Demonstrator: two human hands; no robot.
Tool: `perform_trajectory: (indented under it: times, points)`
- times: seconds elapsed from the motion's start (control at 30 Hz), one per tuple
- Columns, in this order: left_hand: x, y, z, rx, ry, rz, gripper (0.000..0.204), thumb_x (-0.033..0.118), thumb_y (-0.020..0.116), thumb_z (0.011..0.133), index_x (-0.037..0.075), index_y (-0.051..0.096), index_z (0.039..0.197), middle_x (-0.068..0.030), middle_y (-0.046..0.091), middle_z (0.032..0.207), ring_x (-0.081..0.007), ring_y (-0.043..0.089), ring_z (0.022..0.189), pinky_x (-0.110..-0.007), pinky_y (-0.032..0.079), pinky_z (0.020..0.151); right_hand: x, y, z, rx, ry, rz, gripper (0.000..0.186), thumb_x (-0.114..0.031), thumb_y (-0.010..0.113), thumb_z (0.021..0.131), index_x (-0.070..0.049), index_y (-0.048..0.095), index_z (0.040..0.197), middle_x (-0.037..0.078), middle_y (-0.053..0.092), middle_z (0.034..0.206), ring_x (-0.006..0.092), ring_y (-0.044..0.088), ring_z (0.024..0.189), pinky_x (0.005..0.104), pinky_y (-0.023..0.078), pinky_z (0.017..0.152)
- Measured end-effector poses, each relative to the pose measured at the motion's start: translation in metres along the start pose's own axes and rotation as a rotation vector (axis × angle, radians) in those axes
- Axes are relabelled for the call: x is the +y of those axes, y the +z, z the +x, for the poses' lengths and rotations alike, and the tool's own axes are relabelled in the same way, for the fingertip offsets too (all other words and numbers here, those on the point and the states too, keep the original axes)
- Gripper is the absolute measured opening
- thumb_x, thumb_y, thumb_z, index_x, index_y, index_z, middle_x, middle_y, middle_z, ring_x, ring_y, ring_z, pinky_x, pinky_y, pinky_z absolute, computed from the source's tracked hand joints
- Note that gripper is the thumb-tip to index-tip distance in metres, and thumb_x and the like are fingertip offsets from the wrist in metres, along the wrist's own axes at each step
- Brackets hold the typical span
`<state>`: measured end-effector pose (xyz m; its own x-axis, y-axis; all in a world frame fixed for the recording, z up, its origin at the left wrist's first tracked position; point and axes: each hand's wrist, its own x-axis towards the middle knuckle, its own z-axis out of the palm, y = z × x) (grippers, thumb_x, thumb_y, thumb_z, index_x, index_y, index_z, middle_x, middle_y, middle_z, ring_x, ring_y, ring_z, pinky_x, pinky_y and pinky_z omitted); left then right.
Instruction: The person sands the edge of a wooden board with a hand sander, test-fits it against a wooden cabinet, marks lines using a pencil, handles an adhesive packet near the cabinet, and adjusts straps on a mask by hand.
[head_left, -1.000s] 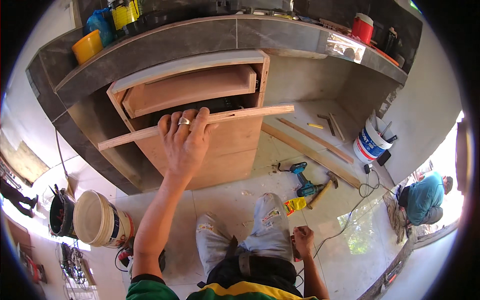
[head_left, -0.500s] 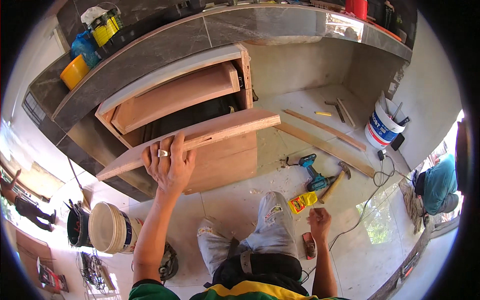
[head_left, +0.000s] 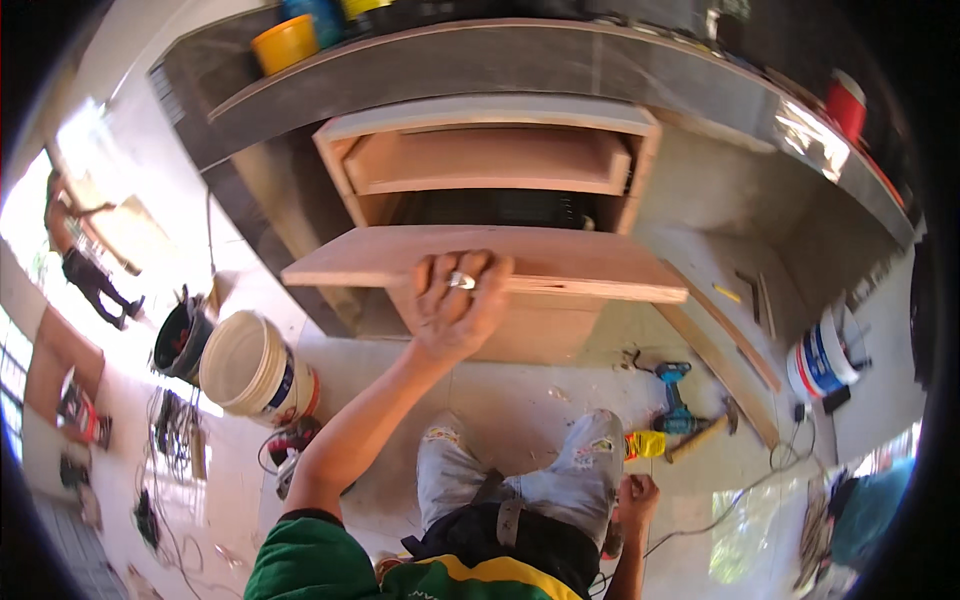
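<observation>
My left hand (head_left: 455, 300) grips the front edge of a pale plywood board (head_left: 560, 260), held level across the front of a wooden cabinet (head_left: 640, 180) below its open drawer (head_left: 480, 160). The board's top face shows, and a dark interior lies behind it. My right hand (head_left: 637, 500) is low beside my right knee, fingers curled; what it holds, if anything, I cannot make out. Near it on the floor lie a yellow packet (head_left: 644, 445), a cordless drill (head_left: 678, 405) and a hammer (head_left: 700, 440).
Wood strips (head_left: 720, 370) and a white bucket (head_left: 820, 360) lie right. Buckets (head_left: 250, 365) and cables (head_left: 170, 430) sit left. A tiled counter (head_left: 420, 80) spans above the cabinet. One person (head_left: 75, 240) stands at far left; another (head_left: 870, 510) is at lower right.
The board has swung from slanting to nearly level, with more of its top face showing. My view has turned leftward, shifting the scene right and bringing more of the standing person into view.
</observation>
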<state>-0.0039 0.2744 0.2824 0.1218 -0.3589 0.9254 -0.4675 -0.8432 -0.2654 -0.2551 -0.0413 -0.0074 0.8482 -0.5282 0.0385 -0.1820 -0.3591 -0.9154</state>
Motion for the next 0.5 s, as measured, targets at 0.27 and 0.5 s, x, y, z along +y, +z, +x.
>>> perform_trajectory:
  times: [0.27, 0.5]
  points:
    - [-0.004, -0.001, -0.006, 0.09, 0.0, -0.014, 0.034, 0.005, 0.068, 0.065, 0.012, 0.066, 0.098, 0.0006, 0.063, 0.086, -0.0163, 0.058, 0.073, -0.035, 0.04, 0.075, -0.014, 0.006, 0.015, -0.031, -0.049, -0.03, 0.022, -0.015, 0.066, 0.089, 0.005, 0.06, 0.081, 0.009, 0.062, 0.066, 0.0177, 0.064, 0.055, 0.0307, 0.051, 0.055]
    - [0.0, 0.003, -0.008, 0.135, 0.001, -0.016, 0.031, 0.004, 0.068, 0.069, 0.013, 0.065, 0.099, 0.002, 0.063, 0.086, -0.014, 0.058, 0.073, -0.032, 0.039, 0.075, 0.007, 0.009, 0.016, -0.065, -0.113, -0.056, 0.016, -0.01, 0.066, 0.085, 0.005, 0.063, 0.085, 0.013, 0.066, 0.074, 0.0187, 0.064, 0.064, 0.0321, 0.051, 0.06]
